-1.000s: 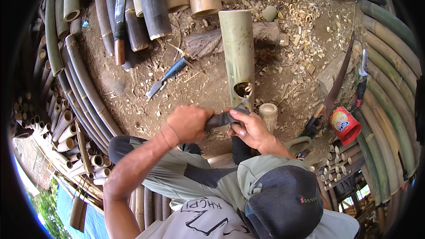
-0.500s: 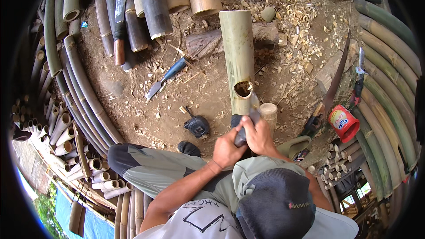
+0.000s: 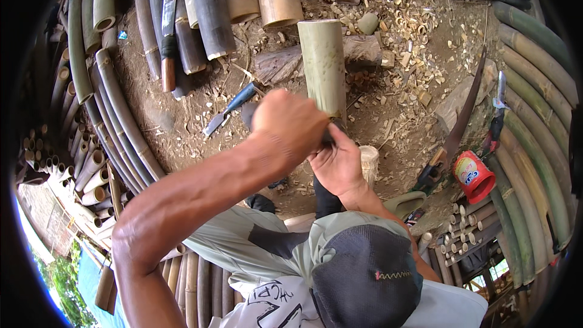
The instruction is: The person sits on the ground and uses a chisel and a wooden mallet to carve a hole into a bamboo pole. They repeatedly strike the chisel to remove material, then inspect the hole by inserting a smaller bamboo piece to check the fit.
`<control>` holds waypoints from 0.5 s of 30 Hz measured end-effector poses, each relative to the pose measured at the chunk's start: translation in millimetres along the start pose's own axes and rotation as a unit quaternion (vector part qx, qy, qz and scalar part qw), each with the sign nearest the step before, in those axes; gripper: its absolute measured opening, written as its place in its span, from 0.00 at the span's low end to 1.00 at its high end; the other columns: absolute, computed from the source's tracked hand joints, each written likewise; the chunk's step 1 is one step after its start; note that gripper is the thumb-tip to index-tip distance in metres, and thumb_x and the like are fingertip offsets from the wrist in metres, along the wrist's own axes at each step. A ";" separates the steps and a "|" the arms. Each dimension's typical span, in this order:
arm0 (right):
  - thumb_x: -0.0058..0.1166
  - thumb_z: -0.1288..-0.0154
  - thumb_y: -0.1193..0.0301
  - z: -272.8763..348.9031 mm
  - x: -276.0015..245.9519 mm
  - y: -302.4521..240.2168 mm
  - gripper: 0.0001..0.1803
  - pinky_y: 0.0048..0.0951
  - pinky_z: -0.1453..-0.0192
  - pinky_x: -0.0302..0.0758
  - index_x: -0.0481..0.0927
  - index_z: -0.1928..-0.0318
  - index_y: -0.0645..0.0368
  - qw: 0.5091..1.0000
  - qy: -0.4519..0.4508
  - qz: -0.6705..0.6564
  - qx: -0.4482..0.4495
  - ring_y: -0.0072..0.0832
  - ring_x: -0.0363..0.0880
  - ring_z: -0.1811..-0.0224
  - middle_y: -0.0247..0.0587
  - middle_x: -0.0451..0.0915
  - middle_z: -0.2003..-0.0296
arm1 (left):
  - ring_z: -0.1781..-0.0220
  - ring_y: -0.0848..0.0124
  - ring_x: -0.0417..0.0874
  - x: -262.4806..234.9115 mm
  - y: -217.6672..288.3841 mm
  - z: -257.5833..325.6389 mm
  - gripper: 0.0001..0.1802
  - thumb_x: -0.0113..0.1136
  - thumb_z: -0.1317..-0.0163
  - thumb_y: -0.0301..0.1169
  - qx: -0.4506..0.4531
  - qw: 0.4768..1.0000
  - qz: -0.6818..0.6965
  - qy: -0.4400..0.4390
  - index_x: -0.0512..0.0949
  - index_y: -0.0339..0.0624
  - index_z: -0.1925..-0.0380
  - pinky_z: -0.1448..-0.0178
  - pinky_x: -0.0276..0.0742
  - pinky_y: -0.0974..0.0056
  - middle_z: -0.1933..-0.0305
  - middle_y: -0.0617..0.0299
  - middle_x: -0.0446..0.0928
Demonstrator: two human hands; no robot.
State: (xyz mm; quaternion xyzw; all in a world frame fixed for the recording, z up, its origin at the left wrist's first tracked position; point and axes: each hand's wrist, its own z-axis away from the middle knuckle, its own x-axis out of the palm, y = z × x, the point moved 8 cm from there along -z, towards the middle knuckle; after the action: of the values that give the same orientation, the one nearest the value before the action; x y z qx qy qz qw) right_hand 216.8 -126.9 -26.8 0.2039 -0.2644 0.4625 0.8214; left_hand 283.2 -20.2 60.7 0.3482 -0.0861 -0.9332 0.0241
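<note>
Dirt floor [image 3: 182,143], red tub [image 3: 475,177], contents unclear, hands [image 3: 288,123] on tool [image 3: 249,115], bamboo tube [image 3: 325,64]

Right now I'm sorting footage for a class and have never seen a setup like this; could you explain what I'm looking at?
There is no machine here: these are a person's own two bare hands. The view comes from the left of two wide cameras worn on the head, looking down, so straight edges look bent.

The left hand grips a dark tool, and the right hand holds its front part, near a pale bamboo tube. The tool's working end is hidden.

On the earthen ground lie a blue-handled chisel, a handsaw and scattered chips. A red container is on the right.
</note>
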 end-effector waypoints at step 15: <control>0.47 0.24 0.59 61.8 -14.7 -13.4 0.19 0.30 0.48 0.75 0.72 0.43 0.59 0.959 -0.002 0.281 0.012 0.26 0.80 0.59 0.38 0.80 0.62 | 0.54 0.51 0.87 73.1 45.9 53.3 0.41 0.61 0.46 0.69 0.063 0.913 0.320 -0.244 0.82 0.40 0.52 0.49 0.82 0.53 0.55 0.44 0.84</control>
State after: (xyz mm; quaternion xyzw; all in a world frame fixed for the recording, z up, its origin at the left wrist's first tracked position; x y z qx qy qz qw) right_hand 206.9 -178.9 10.9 0.1317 -0.3071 0.6777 0.6551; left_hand 192.5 -65.3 61.3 0.0637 -0.2549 -0.9239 0.2781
